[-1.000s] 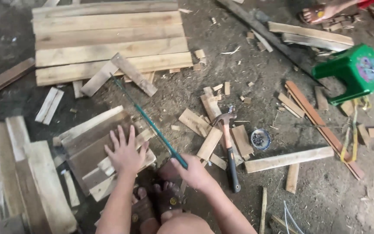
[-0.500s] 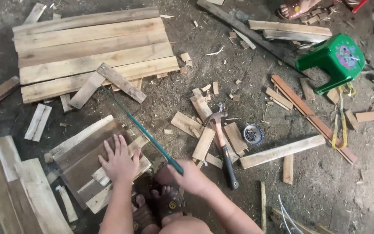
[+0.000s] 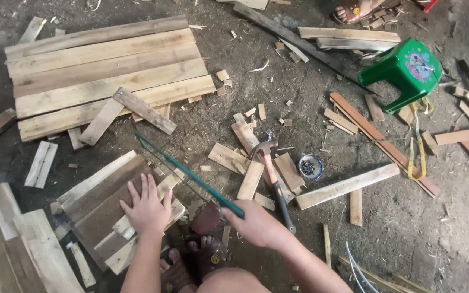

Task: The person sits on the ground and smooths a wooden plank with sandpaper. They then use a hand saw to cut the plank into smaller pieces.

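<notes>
While the person crouches over the dirt floor, every place below is given relative to the hammer (image 3: 271, 179), which lies on the ground with its metal head away from the person and its dark grip toward them.

Right hand: the right hand (image 3: 256, 223) is closed in a fist round the handle of a green-framed saw (image 3: 188, 174); it sits just left of the hammer's grip, near but not touching it.

Saw: its long thin frame runs up and to the left from the fist, away from the hammer; the far tip ends near a short plank (image 3: 144, 110) lying slantwise on a panel of pale boards (image 3: 104, 70), well up and left of the hammer.

Left hand: the left hand (image 3: 146, 206) lies flat, fingers spread wide, holding nothing; it presses on a small slatted wooden panel (image 3: 109, 209), well left of the hammer; the saw frame crosses just beyond that panel's far edge.

Feet: toes in dark sandals (image 3: 194, 260) show below and left of the hammer's grip, between the two arms.

Near the hammer: a small round tin of nails (image 3: 310, 166) sits just right of it; short offcuts (image 3: 251, 179) lie touching or just beside its shaft; a long pale batten (image 3: 347, 185) lies further right.

Far from the hammer: a green plastic stool (image 3: 405, 70) lies tipped up and to the right; another person's sandalled foot (image 3: 354, 11) shows at the top edge.
</notes>
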